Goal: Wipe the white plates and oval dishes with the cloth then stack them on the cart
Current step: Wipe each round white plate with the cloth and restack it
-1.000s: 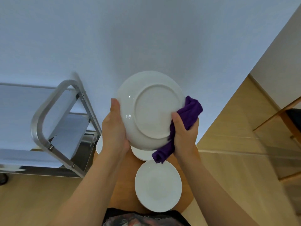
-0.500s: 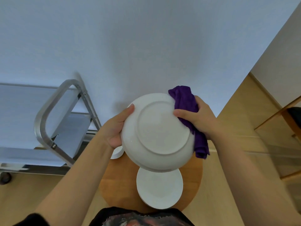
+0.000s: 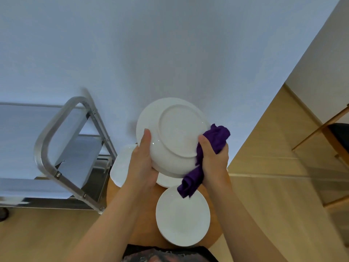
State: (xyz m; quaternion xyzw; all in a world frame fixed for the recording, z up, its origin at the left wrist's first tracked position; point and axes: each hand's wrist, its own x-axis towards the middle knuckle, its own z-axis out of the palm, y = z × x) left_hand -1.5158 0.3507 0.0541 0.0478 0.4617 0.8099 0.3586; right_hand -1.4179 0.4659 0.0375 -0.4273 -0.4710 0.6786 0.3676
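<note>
At centre frame, left hand (image 3: 140,165) grips upturned plate (image 3: 170,137), steadying it; right hand (image 3: 213,157) clutches cloth (image 3: 207,154), probably wiping its rim.

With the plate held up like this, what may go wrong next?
The round white plate is held in the air, tilted, the left hand gripping only one rim; it may slip and fall onto the stack of white plates on the round wooden table. The purple cloth in the right hand hangs close above that stack.
</note>
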